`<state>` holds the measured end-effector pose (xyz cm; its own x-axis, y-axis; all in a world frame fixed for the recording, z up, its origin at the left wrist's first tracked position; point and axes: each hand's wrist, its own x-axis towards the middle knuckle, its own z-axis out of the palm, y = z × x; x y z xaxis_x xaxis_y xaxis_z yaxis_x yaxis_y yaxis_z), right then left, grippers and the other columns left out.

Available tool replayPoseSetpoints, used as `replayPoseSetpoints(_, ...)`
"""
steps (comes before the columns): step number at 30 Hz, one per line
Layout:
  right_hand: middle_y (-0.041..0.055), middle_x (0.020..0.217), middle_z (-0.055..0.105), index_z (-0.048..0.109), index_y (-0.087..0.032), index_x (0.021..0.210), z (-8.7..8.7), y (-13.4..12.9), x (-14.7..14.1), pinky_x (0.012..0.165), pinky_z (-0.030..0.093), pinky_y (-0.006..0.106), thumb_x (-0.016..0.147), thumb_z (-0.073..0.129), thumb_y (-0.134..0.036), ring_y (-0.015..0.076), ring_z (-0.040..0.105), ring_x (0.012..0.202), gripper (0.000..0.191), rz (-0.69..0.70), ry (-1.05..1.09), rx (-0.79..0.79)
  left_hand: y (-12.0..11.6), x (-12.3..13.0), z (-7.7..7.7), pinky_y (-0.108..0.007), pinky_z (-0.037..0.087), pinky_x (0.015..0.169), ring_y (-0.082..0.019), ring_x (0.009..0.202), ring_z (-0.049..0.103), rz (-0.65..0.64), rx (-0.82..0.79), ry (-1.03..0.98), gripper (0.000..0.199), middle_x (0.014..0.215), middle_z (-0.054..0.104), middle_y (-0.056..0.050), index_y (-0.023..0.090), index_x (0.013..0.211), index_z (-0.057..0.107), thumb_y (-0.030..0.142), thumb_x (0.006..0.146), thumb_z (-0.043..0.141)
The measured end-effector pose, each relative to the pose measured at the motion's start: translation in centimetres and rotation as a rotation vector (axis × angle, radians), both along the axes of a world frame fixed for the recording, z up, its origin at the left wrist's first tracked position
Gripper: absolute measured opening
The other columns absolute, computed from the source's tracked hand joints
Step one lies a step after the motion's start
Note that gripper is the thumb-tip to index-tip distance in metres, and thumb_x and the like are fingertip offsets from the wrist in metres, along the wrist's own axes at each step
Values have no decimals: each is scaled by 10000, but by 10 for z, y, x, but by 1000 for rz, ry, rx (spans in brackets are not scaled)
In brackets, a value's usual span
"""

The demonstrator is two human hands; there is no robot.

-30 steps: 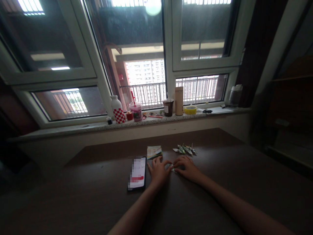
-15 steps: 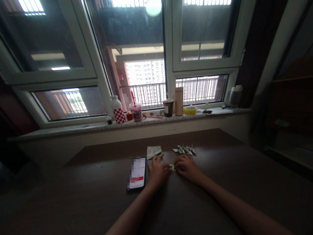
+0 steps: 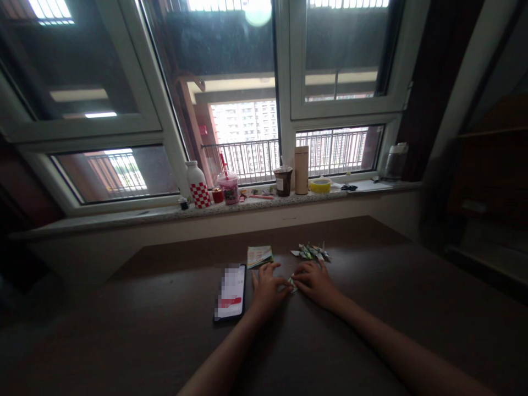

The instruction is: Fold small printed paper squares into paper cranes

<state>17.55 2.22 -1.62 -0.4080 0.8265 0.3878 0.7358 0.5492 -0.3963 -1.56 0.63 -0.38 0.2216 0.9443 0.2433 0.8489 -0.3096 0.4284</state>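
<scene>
Between my two hands, on the dark table (image 3: 165, 352), is a small piece of folded paper (image 3: 293, 286), white and green. My left hand (image 3: 268, 287) pinches its left side with thumb and forefinger, the other fingers raised. The fingertips of my right hand (image 3: 315, 283) close on its right side and hide part of it. Several folded paper cranes (image 3: 311, 252) lie in a cluster just beyond my right hand. A stack of printed paper sheets (image 3: 259, 256) rests beyond my left hand. Left of that hand lies a phone (image 3: 231, 294) with its screen lit.
Along the windowsill (image 3: 165, 215) behind the table stand a checkered bottle (image 3: 200, 187), a pink cup with a straw (image 3: 229, 187), a dark drink cup (image 3: 283, 181), a tan flask (image 3: 301, 170), a yellow tape roll (image 3: 320, 186) and black scissors (image 3: 348, 187).
The folded paper has turned a little between my fingertips and shows a slanted, more pointed shape. Both hands have shifted only slightly.
</scene>
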Motion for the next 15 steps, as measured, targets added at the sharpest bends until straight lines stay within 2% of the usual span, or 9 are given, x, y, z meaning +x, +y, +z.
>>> replayPoseSetpoints(7, 37, 1141, 676, 732, -329, 1027, -3, 6, 0, 1114, 72, 634, 898, 543, -357, 268, 497, 1215, 230, -12, 39, -117, 0, -1, 2, -664, 69, 1132, -314, 1363, 341, 74, -12, -16, 175, 1419, 504, -23, 384, 921, 764, 429, 757, 729)
replayPoseSetpoints(12, 57, 1133, 691, 711, -271, 1027, -8, 8, 0, 1129, 73, 611, 841, 605, -325, 263, 543, 1180, 221, -71, 137, -88, 0, 0, 5, -684, 49, 1120, -326, 1384, 314, 84, -71, 9, 196, 1446, 482, -23, 398, 927, 766, 466, 748, 726)
replayPoseSetpoints(15, 27, 1071, 719, 729, -287, 926, -8, 8, 0, 1127, 68, 616, 830, 621, -300, 260, 549, 1182, 145, -48, 141, -78, -1, 1, 7, -687, 38, 1118, -327, 1389, 304, 93, -80, 18, 201, 1450, 478, -27, 394, 926, 767, 469, 743, 729)
